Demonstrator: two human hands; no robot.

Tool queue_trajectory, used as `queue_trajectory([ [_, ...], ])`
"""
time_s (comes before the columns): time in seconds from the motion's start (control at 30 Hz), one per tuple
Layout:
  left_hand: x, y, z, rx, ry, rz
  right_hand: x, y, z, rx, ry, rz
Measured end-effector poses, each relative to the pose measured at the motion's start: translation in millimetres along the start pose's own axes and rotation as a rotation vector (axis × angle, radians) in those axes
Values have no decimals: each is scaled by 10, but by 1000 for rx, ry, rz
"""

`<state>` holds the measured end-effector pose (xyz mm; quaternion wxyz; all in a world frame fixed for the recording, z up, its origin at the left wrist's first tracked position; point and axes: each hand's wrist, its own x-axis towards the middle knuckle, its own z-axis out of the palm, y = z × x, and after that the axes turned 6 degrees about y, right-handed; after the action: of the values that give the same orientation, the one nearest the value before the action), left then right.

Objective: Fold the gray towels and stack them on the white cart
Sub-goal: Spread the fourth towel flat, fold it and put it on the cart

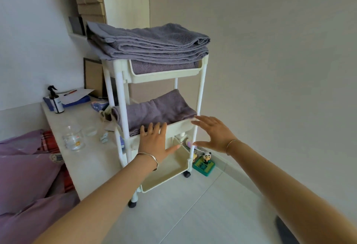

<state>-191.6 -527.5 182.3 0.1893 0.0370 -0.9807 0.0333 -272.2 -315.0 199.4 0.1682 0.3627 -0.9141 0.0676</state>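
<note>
Small label on the dark spray bottle (56, 102), letters too tiny to read

White plastic cart (201, 89) with smooth trays, thin round posts and little black wheels. Up on the top tray, a neat stack of folded gray towels (150, 41), soft and fluffy, flat edges piled one over another. Down on the middle tray, one more gray towel (154, 108), folded but lumpy

Left hand (154, 139) stretched out flat, palm down, fingers straight and spread wide, tips resting at the front edge of the middle tray right by the lumpy towel, gripping nothing. Right hand (214, 131) reaching out too, fingers loose and fanned, holding nothing, tips close to the tray's right front corner; touching or not, hard to tell. Thin silver bangle (148, 157) on the left wrist, thin chain (232, 143) on the right wrist

Beside the cart, a clear glass cup (74, 139) on a low pale shelf (87, 166). On the floor behind the cart, a small panda toy (206, 156) sitting on a green box. Purple bedding (25, 176) bunched up at the left
</note>
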Motion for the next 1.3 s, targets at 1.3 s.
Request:
queue_trajectory([
  [1.3,-1944,4179,295,-629,-196,803,-5368,317,-328,290,232,1509],
])
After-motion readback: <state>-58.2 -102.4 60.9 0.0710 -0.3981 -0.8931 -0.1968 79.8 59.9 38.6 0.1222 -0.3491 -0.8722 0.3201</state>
